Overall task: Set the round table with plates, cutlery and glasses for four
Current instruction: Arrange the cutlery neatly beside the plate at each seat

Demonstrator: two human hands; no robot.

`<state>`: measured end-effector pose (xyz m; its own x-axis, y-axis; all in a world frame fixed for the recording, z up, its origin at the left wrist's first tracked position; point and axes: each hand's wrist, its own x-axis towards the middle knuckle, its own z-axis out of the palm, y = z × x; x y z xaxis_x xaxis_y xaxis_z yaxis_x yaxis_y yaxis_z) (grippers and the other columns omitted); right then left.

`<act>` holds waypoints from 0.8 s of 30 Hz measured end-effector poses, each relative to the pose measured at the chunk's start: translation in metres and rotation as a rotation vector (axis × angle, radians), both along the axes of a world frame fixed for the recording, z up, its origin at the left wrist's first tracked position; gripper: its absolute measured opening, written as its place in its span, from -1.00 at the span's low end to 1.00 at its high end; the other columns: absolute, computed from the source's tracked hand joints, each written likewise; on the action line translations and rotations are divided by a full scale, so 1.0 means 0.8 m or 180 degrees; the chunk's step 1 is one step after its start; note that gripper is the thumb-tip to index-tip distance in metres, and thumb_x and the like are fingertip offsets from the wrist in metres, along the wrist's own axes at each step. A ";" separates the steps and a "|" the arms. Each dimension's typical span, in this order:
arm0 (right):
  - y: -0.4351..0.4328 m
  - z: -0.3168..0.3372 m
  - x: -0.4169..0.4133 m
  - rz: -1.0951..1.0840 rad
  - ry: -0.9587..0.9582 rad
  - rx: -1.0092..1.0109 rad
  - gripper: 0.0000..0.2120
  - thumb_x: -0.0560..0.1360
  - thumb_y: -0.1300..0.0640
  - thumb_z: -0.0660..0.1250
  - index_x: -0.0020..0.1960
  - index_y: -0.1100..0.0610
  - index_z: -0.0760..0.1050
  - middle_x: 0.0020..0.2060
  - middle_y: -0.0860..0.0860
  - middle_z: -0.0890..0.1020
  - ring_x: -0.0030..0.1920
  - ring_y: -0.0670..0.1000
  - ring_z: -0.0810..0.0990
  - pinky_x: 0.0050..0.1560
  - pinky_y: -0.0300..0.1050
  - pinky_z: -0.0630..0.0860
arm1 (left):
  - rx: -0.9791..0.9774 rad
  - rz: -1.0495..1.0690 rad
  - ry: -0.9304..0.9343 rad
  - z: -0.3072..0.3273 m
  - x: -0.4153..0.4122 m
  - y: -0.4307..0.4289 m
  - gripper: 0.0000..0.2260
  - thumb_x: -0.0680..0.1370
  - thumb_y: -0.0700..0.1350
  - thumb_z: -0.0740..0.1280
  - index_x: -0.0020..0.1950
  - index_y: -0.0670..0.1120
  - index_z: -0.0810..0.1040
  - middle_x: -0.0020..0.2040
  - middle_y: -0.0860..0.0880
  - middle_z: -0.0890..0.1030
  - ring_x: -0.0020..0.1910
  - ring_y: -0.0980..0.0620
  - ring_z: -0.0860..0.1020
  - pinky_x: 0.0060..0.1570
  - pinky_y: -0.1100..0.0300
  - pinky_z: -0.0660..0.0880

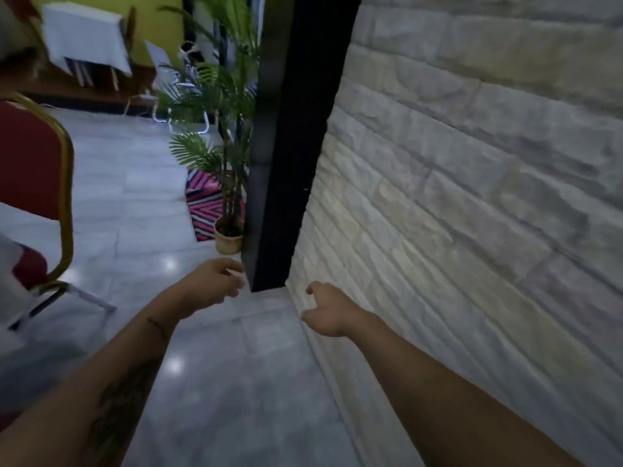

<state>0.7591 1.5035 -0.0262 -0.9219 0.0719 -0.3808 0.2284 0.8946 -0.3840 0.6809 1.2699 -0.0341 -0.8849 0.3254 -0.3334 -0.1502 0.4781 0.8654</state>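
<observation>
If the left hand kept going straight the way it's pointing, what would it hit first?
Probably the black pillar: the left hand, empty with loosely curled fingers, points toward its lower end. The palm's woven pot stands just left of that line. One blurred view leaves the depth unclear.

A wall of pale, rough-cut stone blocks [472,197] is seen along the right, ended by a black pillar [290,146]. Bright spots of light [170,264] are reflected in the glossy grey marble floor [236,382]. A palm [219,129] in a woven pot [229,239] is set at the pillar's foot, just beside a pink-and-black striped box [202,203]. A red-padded chair with a gilt frame [30,163] is placed at the left. Farther back (and blurred), a white-draped table [84,38] is set near a yellow-green wall [151,15].
</observation>
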 end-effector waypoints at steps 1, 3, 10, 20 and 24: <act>0.000 0.006 -0.019 0.0068 -0.0061 0.0011 -0.37 0.59 0.03 0.26 0.58 0.15 0.13 0.50 0.11 0.29 0.43 0.10 0.35 0.33 -0.14 0.32 | 0.0015 0.0069 -0.0066 -0.003 -0.017 -0.003 -0.72 0.56 -0.21 0.35 0.26 -0.04 0.52 0.10 -0.14 0.63 0.06 -0.07 0.61 0.05 0.05 0.55; -0.009 0.006 -0.087 0.0367 -0.0100 -0.0017 -0.37 0.58 0.02 0.27 0.58 0.13 0.15 0.50 0.10 0.30 0.43 0.10 0.35 0.36 -0.13 0.33 | 0.0073 0.0355 -0.0135 -0.013 -0.062 -0.021 -0.72 0.56 -0.19 0.35 0.26 -0.03 0.53 0.10 -0.14 0.63 0.05 -0.05 0.62 -0.03 0.11 0.55; -0.105 -0.002 -0.297 0.1165 -0.0118 -0.0439 -0.46 0.54 -0.01 0.35 0.47 0.05 0.33 0.38 0.07 0.43 0.28 0.05 0.48 0.09 -0.16 0.42 | 0.0017 0.1661 -0.0152 -0.025 -0.155 -0.119 -0.76 0.54 -0.22 0.35 0.21 -0.10 0.56 0.01 -0.20 0.66 -0.11 -0.05 0.63 -0.24 0.19 0.49; -0.327 -0.012 -0.507 0.3048 -0.0415 -0.0754 -0.51 0.57 0.00 0.32 0.46 0.03 0.33 0.31 0.06 0.47 0.21 0.07 0.54 0.08 -0.08 0.54 | -0.0334 0.3534 -0.0073 -0.036 -0.196 -0.243 -0.85 0.50 -0.14 0.36 0.01 0.09 0.59 -0.07 -0.04 0.66 -0.11 -0.03 0.64 -0.06 0.05 0.61; -0.413 -0.011 -0.544 0.3617 -0.0358 -0.0857 -0.62 0.56 0.09 0.31 0.37 0.05 0.41 0.09 -0.01 0.53 0.04 0.00 0.55 -0.03 -0.13 0.54 | -0.0315 0.4243 -0.0172 -0.031 -0.185 -0.265 -0.72 0.53 -0.19 0.33 0.24 -0.07 0.54 -0.03 -0.11 0.65 -0.06 -0.09 0.65 -0.14 0.10 0.60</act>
<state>0.3242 1.1734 -0.0353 -0.3643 -0.8664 -0.3416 -0.6048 0.4990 -0.6207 0.5326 1.0581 -0.0588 -0.4907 -0.7981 -0.3497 -0.5809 0.0005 0.8140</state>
